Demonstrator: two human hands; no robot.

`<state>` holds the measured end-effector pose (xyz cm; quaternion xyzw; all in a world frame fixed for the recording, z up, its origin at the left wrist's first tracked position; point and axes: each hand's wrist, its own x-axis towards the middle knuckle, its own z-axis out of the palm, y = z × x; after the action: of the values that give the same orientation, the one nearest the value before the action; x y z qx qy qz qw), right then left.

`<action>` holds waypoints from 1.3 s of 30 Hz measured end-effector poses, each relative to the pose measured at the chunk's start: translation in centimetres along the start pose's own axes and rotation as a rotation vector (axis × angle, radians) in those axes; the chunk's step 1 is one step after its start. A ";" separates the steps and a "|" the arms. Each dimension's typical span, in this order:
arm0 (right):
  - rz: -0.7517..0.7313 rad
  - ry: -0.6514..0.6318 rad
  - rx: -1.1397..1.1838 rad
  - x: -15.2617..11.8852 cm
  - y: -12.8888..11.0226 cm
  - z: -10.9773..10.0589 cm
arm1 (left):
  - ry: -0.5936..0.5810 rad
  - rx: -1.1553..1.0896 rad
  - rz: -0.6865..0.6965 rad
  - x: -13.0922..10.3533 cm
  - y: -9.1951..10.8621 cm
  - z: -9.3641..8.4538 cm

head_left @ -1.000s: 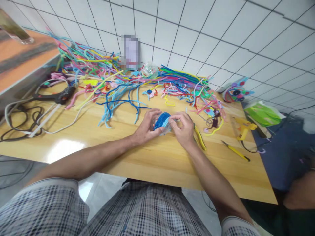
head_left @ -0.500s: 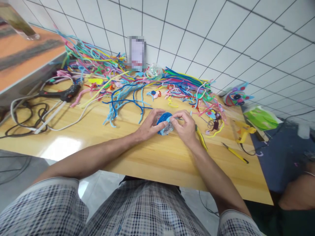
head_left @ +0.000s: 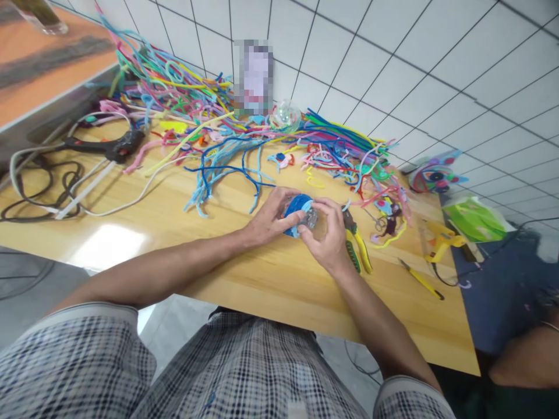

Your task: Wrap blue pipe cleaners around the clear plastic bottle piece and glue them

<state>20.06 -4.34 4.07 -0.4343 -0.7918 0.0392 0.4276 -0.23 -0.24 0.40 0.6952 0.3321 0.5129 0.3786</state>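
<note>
Head camera: both hands (head_left: 301, 224) curled around blue-banded ball (head_left: 297, 205).

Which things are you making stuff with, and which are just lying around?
In the job:
- Left hand and right hand, holding the blue and clear piece
- Probably the blue fuzzy sticks, matching its colours

Seemingly just lying about:
- Pliers
- Yellow knife
- Black glue gun
- Green packet

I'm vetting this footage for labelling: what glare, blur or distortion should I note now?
Head view: white glare washes out part of the wooden tabletop at left; pixelation hides the phone-like object; the tiled wall looks stretched towards the upper right; softness obscures fine detail on the blue-and-clear piece between the left hand and right hand.
</note>
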 end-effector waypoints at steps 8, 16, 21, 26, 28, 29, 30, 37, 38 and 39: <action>-0.005 0.024 -0.027 -0.1 -0.4 0.3 | -0.029 0.051 0.026 -0.1 0.4 -0.2; 0.025 0.039 0.001 -0.4 -0.6 0.6 | -0.073 0.106 0.037 -0.1 1.0 -0.4; 0.061 0.027 0.020 -0.4 0.1 0.4 | -0.176 0.085 0.049 0.4 0.8 -1.1; 0.072 0.026 0.081 -0.4 1.0 0.2 | -0.209 0.097 0.114 0.8 -0.1 -1.1; 0.077 0.022 0.103 -0.5 1.1 0.2 | -0.216 0.089 0.118 0.8 -0.4 -1.0; 0.082 0.016 0.110 -0.6 1.2 0.1 | -0.218 0.080 0.119 0.8 -0.4 -1.0; 0.089 0.009 0.115 -0.7 1.1 0.1 | -0.220 0.069 0.121 0.8 -0.5 -1.0; 0.080 0.008 0.132 -0.8 0.8 0.0 | -0.200 0.033 0.109 0.5 -0.8 -1.2; 0.077 0.008 0.124 -0.8 0.8 0.0 | -0.198 0.035 0.108 0.5 -0.8 -1.2; 0.077 0.004 0.114 -0.8 0.8 0.0 | -0.197 0.039 0.108 0.5 -0.8 -1.2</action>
<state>20.78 -4.46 3.19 -0.4397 -0.7700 0.0999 0.4515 -1.33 0.83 0.16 0.7665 0.2652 0.4552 0.3674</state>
